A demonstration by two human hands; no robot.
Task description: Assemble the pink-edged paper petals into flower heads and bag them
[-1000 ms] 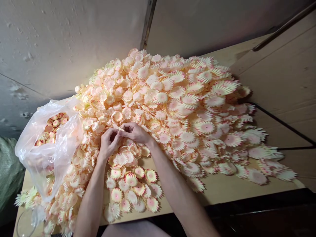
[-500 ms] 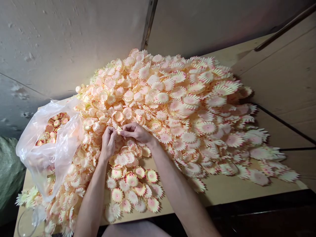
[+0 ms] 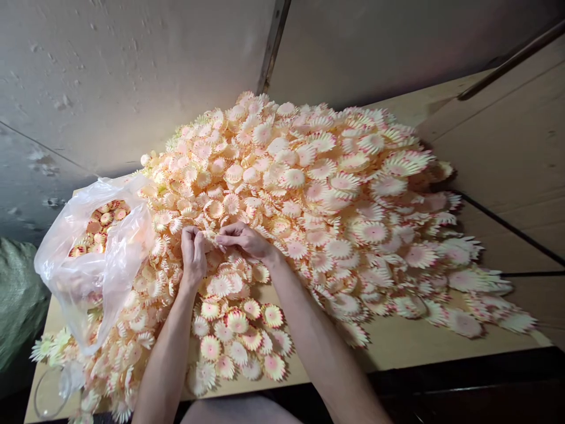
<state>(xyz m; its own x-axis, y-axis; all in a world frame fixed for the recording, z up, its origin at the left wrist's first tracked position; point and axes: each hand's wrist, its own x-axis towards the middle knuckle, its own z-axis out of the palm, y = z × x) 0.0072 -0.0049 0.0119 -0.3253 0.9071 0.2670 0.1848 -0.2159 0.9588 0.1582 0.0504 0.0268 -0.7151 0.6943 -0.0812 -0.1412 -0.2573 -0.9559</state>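
Tabletop: pale tan board [image 3: 410, 347].
Nearest: loose round cream discs with scalloped pink-red edges [image 3: 237, 321], between forearms.
Left hand [image 3: 193, 253]: fingers curled, pinching small cream petal piece [image 3: 210, 235].
Right hand [image 3: 242, 240]: fingertips pinching same piece, above heap's front.
Left side: translucent white plastic bag [image 3: 115, 288], red-yellow pieces [image 3: 106, 218] inside.
Behind hands: large pink-cream petal-disc heap [image 3: 318, 171].
Back: grey wall [image 3: 132, 70].

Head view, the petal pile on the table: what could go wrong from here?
The small pale piece between the left hand and right hand could slip and be hard to find among similar pieces in the pile.
The loose petal discs near the front edge of the table might be brushed off by a forearm.
The plastic bag gapes open, so a knock could spill its contents.
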